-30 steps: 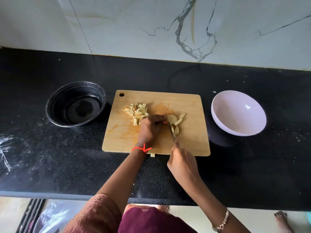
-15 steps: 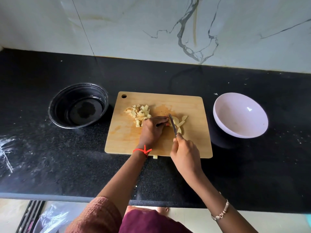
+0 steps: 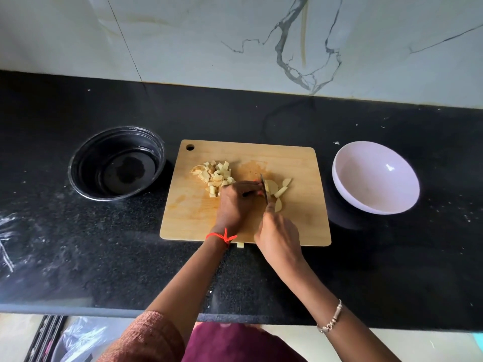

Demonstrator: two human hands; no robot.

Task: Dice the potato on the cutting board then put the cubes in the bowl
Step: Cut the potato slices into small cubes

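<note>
A wooden cutting board (image 3: 300,165) lies on the black counter. A heap of potato cubes (image 3: 218,175) sits on its left half. Potato slices (image 3: 281,190) lie right of the middle. My left hand (image 3: 235,203) holds a potato piece down, fingers curled over it beside the blade. My right hand (image 3: 278,237) grips the knife (image 3: 265,190), whose blade stands across the slices. An empty white bowl (image 3: 376,178) stands right of the board.
A black round bowl (image 3: 116,163) stands left of the board. One stray potato cube (image 3: 240,245) lies on the counter (image 3: 104,244) just off the board's near edge. The marble wall rises behind the counter.
My right hand has pushed the knife forward, so the blade now reaches further across the slices. My left hand stays on the potato piece.
</note>
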